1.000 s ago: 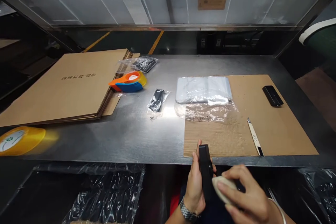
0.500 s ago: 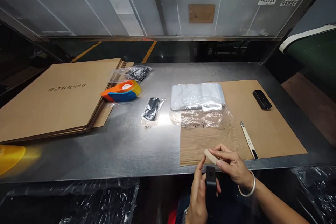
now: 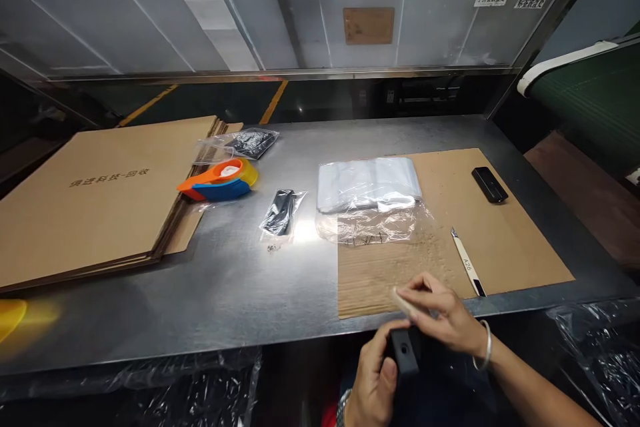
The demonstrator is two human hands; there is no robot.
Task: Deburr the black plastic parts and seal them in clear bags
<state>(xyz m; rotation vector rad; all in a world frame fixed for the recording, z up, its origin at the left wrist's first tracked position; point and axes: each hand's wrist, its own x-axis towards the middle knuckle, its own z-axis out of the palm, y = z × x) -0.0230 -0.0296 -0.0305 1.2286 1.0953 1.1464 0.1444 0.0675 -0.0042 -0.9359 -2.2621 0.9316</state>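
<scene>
At the bench's near edge, two bare hands meet around a black block

Just below the front edge of a metal bench (image 3: 225, 300), a left hand (image 3: 375, 373) grasps a black block (image 3: 404, 350), thumb along its near side, a finger reaching over its top edge. The block sits to the right of that palm; its end face, with a round hole, is turned up towards the viewer, so its long axis is foreshortened and its far end cannot be made out. Right beside it, above and slightly right, a right hand (image 3: 445, 320) pinches a pale flat piece (image 3: 404, 300) between thumb and fingers. This piece is blurred and slants from upper left to lower right, close over the block's upper edge; whether they touch, I cannot tell.

Counted: one block and one pale piece in the hands. On one cardboard sheet (image 3: 515, 247) at right lie one knife (image 3: 467, 260), nearer the right hand, and one black case (image 3: 490, 185) farther off. One pile of pale plastic sleeves (image 3: 369, 183) overlaps the sheet's left edge; its sleeves are uncountable. Towards the left are one bagged black part (image 3: 280, 212), one orange-and-blue tape dispenser (image 3: 217, 181), one clear bag with dark contents (image 3: 253, 143), one cardboard stack (image 3: 110, 193), and one yellow object (image 3: 10, 317), cut off by the frame.
</scene>
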